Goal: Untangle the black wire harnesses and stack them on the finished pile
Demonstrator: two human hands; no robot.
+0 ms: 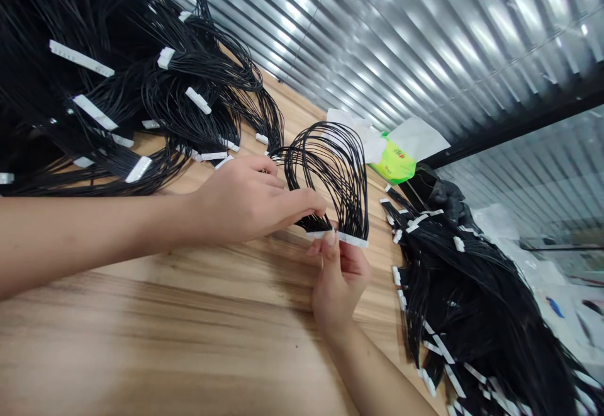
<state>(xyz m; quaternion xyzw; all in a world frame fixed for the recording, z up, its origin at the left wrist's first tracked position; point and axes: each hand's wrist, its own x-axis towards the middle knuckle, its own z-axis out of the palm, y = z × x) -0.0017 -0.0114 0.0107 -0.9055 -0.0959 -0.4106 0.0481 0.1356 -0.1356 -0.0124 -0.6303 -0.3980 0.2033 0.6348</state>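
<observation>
Wire bundle (355, 196) loops up beyond the right hand (340, 277), its white plugs (353, 240) pinched between thumb and bent fingers. Left hand (252, 199) at the loop's left side, fingers half curled; whether they grip any wires is hard to tell. Wooden table (189, 340) beneath.

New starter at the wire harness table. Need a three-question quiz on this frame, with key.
1. True or false: the left hand is lifting the bright green packet.
2. Multiple choice: the right hand holds: A, a white connector; B, a roll of tape; C, a screwdriver.
3. Fill in: piles of black wire harnesses lie at the picture's ___ and ___ sides.

Key: 1 false, it is at the looped black wires; 2 A; 3 left and right.
</observation>
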